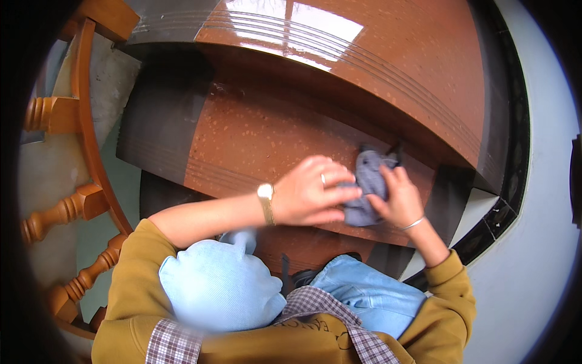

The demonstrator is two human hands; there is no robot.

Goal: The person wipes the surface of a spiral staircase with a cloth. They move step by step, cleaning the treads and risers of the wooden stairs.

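A crumpled grey cloth point(372, 170) is over the right end of a red speckled stone stair tread point(245, 136). My right hand point(400, 195) grips the cloth from its right side, thumb and fingers bent around it. From the left, my left hand point(313, 191) reaches across with its fingertips overlapping the cloth's left edge. Motion blurs both hands, so whether the left fingers pinch the cloth cannot be made out. My left wrist wears a gold-coloured watch point(266, 200), and a ring sits on one finger. A thin bangle point(413, 224) circles my right wrist.
A higher stair step point(409, 54) with grooved nosing rises ahead, reflecting a window. Turned wooden balusters point(68, 204) and a rail line the left side. Black skirting point(500, 218) meets a pale wall point(536, 255) on the right. My denim-covered knees point(218, 282) are bent below my arms.
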